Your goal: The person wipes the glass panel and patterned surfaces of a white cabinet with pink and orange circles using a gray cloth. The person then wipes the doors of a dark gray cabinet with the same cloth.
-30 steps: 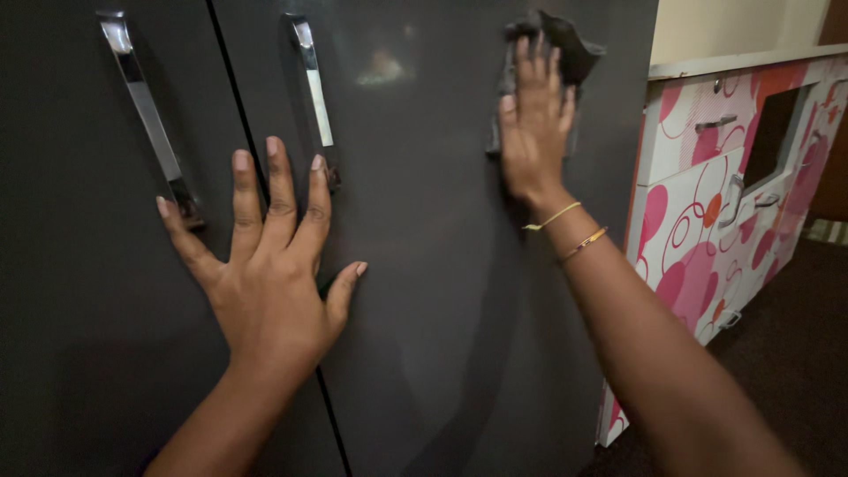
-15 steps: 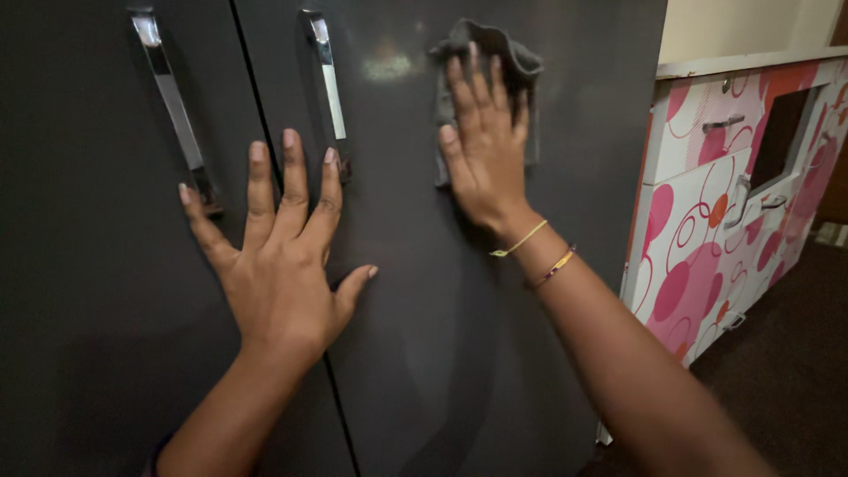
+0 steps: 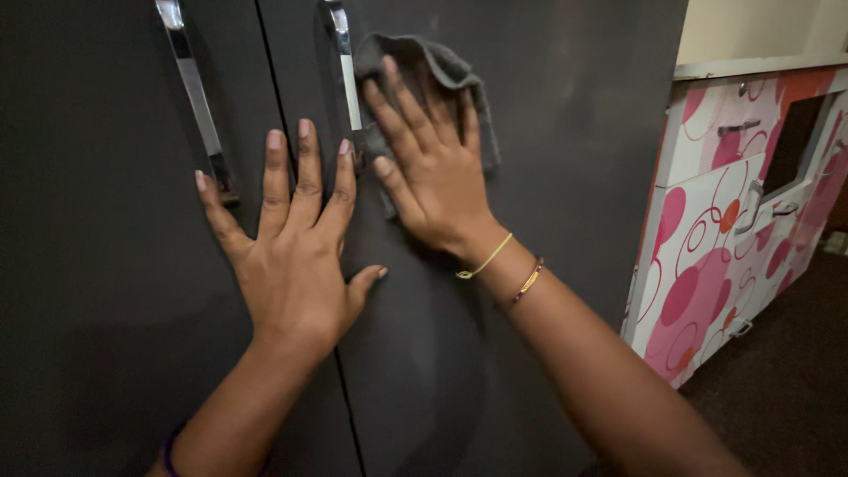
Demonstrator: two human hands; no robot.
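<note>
A dark grey two-door cabinet (image 3: 530, 132) fills most of the view. My right hand (image 3: 430, 172) presses a grey cloth (image 3: 446, 66) flat against the right door, just beside that door's chrome handle (image 3: 343, 62). My left hand (image 3: 290, 252) lies flat with fingers spread across the seam between the doors, holding nothing. Its fingertips reach up between the left door's chrome handle (image 3: 196, 97) and the right one. Thin bracelets circle my right wrist.
To the right stands a white cabinet (image 3: 707, 256) patterned with pink and orange circles, with small metal handles and a light top edge. Dark brown floor (image 3: 786, 397) shows at the lower right.
My right hand has slid the cloth leftward and a little down across the right door, from near its right edge to beside the handle. My left hand has stayed pressed on the doors.
</note>
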